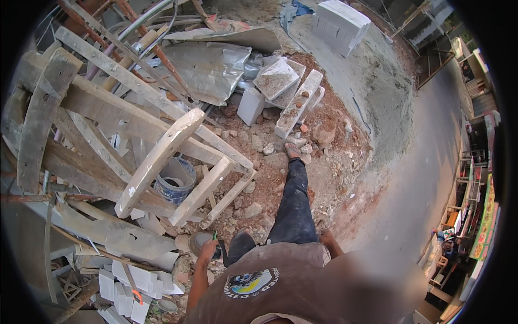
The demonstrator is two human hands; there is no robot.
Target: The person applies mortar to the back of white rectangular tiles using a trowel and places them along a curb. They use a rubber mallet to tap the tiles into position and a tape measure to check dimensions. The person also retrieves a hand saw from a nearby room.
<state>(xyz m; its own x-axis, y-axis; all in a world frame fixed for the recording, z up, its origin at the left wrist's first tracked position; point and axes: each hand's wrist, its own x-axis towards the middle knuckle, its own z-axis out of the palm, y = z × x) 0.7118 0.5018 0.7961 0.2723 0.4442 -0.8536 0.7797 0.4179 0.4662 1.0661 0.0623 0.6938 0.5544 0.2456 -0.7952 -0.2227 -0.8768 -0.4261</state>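
Observation:
My left hand [208,249] is beside my left leg, with its fingers closed around something small that shows a green tip. A dark strap-like piece hangs next to it, and I cannot make out the whole object. Just beyond that hand lies a round grey object [198,243] on the rubble. My right hand [327,237] hangs low by my right thigh; its fingers are mostly hidden. One foot [292,150] in a dark trouser leg is planted ahead on broken earth, close to a long pale block [299,102].
A wooden frame of rough timbers [162,162] stands at the left, with a blue-grey bucket [175,181] inside it. White blocks lie stacked at lower left [132,286] and far ahead [340,27]. Rubble [259,183] covers the ground; a paved road [426,178] runs along the right.

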